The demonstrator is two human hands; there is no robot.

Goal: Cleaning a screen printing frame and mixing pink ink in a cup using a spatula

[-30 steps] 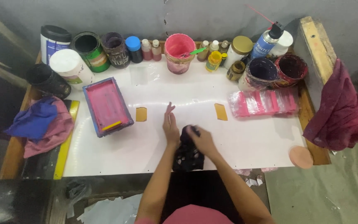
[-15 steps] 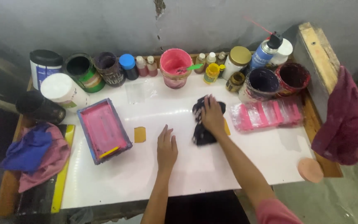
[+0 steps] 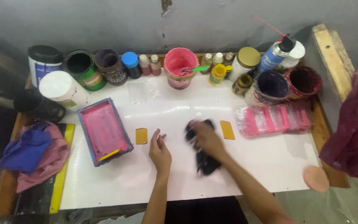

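Note:
My right hand (image 3: pixel 206 137) presses a dark black cloth (image 3: pixel 204 159) flat on the white tabletop (image 3: pixel 270 161), near the middle. It is blurred with motion. My left hand (image 3: pixel 159 152) rests flat on the table, fingers spread, just left of the cloth. A small amber pad (image 3: pixel 141 135) lies beside the left fingertips. Another amber pad (image 3: pixel 227 129) sits just right of my right hand.
A framed pink screen (image 3: pixel 103 130) lies to the left. Paint cans, jars and small bottles line the back wall, with a pink bucket (image 3: pixel 178 67) in the middle. A pink-stained plastic sheet (image 3: pixel 272 118) lies right. Rags (image 3: pixel 33 153) sit at far left; a maroon cloth (image 3: pixel 353 132) hangs right.
My right hand has dragged the black cloth from the front edge up toward the back, then back down to the table's middle. My left hand stayed in about the same place.

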